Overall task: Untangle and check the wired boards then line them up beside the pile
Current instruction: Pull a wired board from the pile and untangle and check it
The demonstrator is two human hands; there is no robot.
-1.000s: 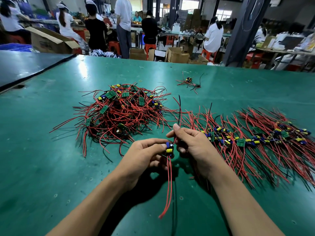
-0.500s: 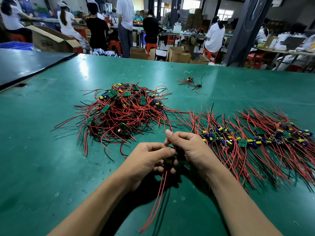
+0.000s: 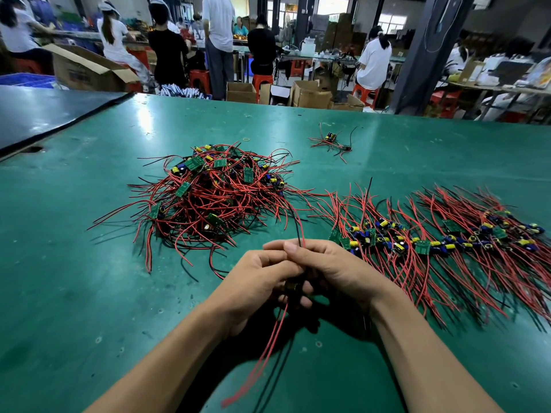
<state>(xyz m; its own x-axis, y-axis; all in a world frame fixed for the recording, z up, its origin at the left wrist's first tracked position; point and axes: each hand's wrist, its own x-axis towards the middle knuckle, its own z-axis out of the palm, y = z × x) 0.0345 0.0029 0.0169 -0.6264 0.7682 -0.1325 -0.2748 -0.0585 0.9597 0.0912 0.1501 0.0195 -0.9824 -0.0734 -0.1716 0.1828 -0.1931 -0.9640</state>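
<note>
**Trainee:** Which step is in hand?

**Instructor:** Untangle and check. From left to right: the pile [image 3: 208,198] of unsorted wired boards lies on the bench [image 3: 74,278]. The left hand [image 3: 256,281] has its grip curled round one board [image 3: 293,286], held just above the bench close to the body. The right hand [image 3: 337,272] pinches the upper leads [image 3: 299,225] where they leave that board. The finished row [image 3: 432,242] lies to the right of the pile.

**Trainee:** What does the next move call for?

**Instructor:** In my judgement, first draw the upper leads clear of the pile, towards which they run. Next, straighten the lower leads [image 3: 262,353], which hang towards the body. Then lay the board at the near end of the row, with its leads parallel to its neighbours.

**Trainee:** What differs from a second ago?

**Instructor:** The board then sat at the fingertips with its blue and yellow parts showing. It now sits lower between the two hands and is mostly hidden. The hands have closed together. The pile and the row are unchanged.
</note>
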